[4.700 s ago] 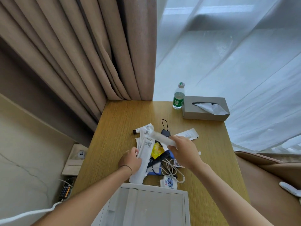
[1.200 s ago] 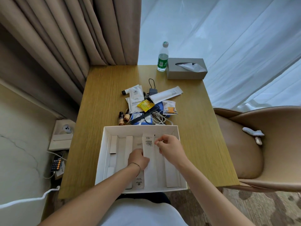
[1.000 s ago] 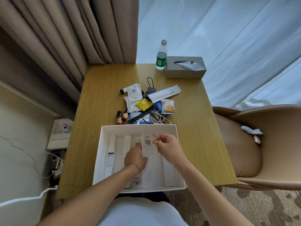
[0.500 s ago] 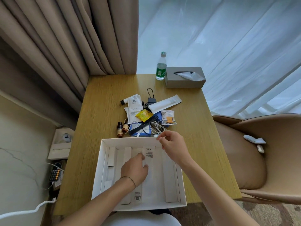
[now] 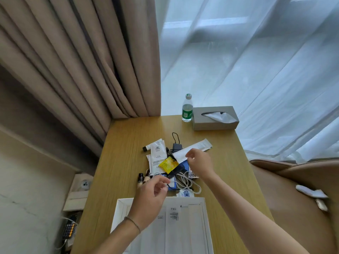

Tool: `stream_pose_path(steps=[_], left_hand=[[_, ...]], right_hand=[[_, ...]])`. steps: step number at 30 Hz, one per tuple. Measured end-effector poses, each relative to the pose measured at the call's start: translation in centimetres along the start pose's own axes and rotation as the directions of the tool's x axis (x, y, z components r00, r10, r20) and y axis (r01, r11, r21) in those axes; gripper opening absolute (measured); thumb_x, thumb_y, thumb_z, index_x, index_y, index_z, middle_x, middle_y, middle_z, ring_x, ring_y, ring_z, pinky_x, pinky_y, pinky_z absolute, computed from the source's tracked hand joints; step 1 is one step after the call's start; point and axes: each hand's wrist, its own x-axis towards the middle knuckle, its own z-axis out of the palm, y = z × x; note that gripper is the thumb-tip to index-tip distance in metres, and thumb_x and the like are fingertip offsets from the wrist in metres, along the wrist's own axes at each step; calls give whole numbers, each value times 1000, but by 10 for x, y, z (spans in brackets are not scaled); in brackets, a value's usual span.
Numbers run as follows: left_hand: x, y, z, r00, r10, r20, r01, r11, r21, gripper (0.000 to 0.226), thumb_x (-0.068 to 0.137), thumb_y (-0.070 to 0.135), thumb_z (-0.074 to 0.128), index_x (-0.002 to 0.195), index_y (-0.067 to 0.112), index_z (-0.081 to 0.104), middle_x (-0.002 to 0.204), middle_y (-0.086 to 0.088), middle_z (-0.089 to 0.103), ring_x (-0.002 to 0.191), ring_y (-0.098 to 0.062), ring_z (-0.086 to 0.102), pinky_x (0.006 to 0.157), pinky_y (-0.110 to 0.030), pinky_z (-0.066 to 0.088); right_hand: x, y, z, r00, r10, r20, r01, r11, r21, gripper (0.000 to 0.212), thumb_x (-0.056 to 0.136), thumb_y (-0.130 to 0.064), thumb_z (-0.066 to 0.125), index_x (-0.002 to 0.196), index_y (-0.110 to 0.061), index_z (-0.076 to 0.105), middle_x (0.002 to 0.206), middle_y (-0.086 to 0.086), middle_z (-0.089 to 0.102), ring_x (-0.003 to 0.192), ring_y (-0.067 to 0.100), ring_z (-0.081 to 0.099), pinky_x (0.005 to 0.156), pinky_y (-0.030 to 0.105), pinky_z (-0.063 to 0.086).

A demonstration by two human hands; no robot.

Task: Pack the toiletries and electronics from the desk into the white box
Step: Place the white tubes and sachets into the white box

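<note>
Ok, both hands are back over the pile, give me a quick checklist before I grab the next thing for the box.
1. Right hand free: ok, open, nothing in it, over the long white tube.
2. Left hand free: ok, fingers loosely curled, nothing visibly held.
3. Tube clear to lift: ok, it lies on top of the pile; only its near end sits under the right hand.
4. Room in the box: ok, flat white packets lie in it, with space beside them.
5. Cable untangled: cannot tell, it loops among the items and could drag them.
6. Small bottles safe from a knock: not ok, they sit right beside the left hand.
</note>
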Motion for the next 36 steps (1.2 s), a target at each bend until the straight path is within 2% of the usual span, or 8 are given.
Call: stream_pose_path(steps=[5,10,15,19,24,28,32,36], left_hand=[[33,3,-4,997,-80,-23,81,996,46,24,96,13,58,95,35,67,87,10,70,84,-6,66,69,-20,57],[53,-5,-6,986,-149,-73,154,985,74,25,95,12,59,90,36,68,82,9,71,79,-4,66,65,-19,56],[62,-18,-6,977,-198,-82,204,976,71,25,95,11,59,91,34,68,86,6,70,82,-4,66,60,-11,51],[73,-27,-6,966,-242,-89,249,964,88,24,95,13,58,90,35,68,86,5,70,84,-9,66,67,-22,56],[98,-38,-2,945,-311,-104,321,941,103,22,95,13,56,91,32,67,85,2,70,75,-18,66,64,-32,57],[128,-51,6,918,-364,-155,385,913,133,23,96,13,52,88,32,64,81,-1,70,54,-14,53,48,-27,43],[159,-61,13,887,-404,-224,449,867,217,21,94,13,49,102,28,61,90,2,66,70,-20,62,55,-29,47],[192,-68,23,864,-424,-272,493,821,288,19,91,20,61,109,21,56,114,-2,61,93,-21,60,66,-30,46]], right_hand=[[48,12,7,995,-71,76,93,934,-345,42,88,-1,52,124,-18,67,120,4,71,109,25,64,81,35,54],[82,24,16,960,-171,220,271,759,-592,28,84,-3,61,110,-14,62,110,5,68,103,26,58,83,36,53],[97,40,26,910,-252,330,415,577,-704,30,87,-15,68,116,-17,60,113,5,67,108,25,59,97,38,46],[102,48,23,885,-331,329,462,522,-718,14,91,-20,63,106,-20,63,105,2,72,100,23,65,99,39,44],[99,36,9,888,-391,243,444,593,-672,20,86,-3,59,94,-21,64,91,-2,72,86,19,64,92,34,48],[86,7,-1,890,-449,79,411,714,-566,24,85,5,58,84,-19,61,74,-4,64,66,16,54,62,28,47],[65,-22,-15,872,-489,-16,443,803,-399,11,95,-12,62,85,-16,66,68,-6,60,60,16,52,54,30,45],[39,-41,-21,968,-249,-24,250,967,48,12,97,-25,62,87,-20,66,74,-4,69,63,17,64,55,33,53]])
